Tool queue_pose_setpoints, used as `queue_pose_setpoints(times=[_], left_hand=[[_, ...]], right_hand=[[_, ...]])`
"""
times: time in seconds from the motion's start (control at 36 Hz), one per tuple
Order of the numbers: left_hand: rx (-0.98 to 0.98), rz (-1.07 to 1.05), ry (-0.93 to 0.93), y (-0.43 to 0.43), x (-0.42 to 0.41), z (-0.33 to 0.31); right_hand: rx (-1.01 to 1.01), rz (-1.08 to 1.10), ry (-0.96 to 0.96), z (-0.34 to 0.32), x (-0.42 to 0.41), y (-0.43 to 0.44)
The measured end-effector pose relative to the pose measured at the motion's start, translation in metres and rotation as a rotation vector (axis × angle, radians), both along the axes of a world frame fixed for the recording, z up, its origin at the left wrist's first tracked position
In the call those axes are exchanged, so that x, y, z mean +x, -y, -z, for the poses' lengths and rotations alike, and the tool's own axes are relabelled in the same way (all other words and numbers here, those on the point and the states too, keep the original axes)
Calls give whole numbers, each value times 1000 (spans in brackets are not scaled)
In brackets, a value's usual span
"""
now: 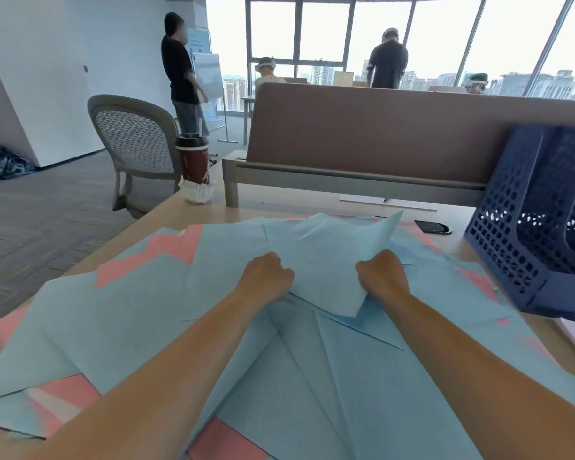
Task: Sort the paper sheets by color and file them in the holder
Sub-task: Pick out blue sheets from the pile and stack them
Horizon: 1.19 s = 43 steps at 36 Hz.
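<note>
Several light blue paper sheets (113,313) lie spread and overlapping across the desk, with pink sheets (153,257) showing from under them at the left, front and right. My left hand (266,273) and my right hand (380,272) both grip a small stack of blue sheets (329,257), lifted off the pile and tilted up toward the far side. The dark blue perforated file holder (525,247) stands at the right edge of the desk; its compartments face me and white specks show through the holes.
A dark red cup (193,161) on crumpled white tissue stands at the desk's far left corner. A brown divider panel (362,134) runs along the back. A black phone (434,227) lies near the holder. A grey chair and several people are beyond the desk.
</note>
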<state>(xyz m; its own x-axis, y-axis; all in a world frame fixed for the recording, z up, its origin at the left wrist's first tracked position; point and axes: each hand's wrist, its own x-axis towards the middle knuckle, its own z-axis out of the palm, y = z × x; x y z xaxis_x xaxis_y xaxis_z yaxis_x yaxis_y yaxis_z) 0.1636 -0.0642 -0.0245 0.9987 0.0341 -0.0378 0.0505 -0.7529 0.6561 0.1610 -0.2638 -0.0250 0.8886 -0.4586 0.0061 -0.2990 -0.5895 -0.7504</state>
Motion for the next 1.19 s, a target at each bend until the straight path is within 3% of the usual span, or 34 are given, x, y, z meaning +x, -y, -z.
queue_pose_setpoints(times=[0.14,0.28,0.47,0.97,1.19], left_hand=[[82,-21,15,-1,11,2],[161,23,11,0,14,6],[114,-7,27,-5,9,0],[177,-99,-74,-25,-39,-9],[158,-163,-87,-32,-44,-12]], right_hand=[[-391,-18,-140,5,8,-7],[-471,-111,-208,15,13,-8],[-557,-225,-248,15,4,1],[-401,-516,-217,-10,-73,22],[-414,-391,-170,6,-67,16]])
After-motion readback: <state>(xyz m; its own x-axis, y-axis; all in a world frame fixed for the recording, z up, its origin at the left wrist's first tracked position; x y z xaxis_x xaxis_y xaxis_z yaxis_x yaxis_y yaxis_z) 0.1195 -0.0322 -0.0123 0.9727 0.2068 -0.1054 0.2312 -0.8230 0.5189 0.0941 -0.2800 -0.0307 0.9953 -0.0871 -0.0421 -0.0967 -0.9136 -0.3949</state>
